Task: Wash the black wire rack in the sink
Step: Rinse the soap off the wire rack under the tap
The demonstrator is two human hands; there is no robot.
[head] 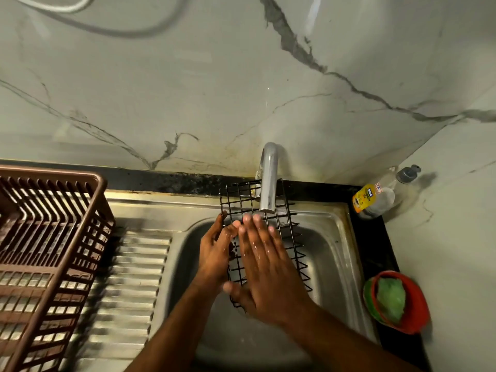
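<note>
The lower middle of the black wire rack (264, 237) is hidden under the 2 hands, and its top edge passes behind the chrome tap (268, 181). It stands tilted over the steel sink (332, 253), below the spout. The left hand (217, 251) grips the rack's left edge, fingers curled round the wires. The right hand (264, 267) lies flat on the grid, fingers straight and wet. A brown slatted plastic basket (51, 237) is cut off at the left, on the ribbed drainboard (134, 277).
</note>
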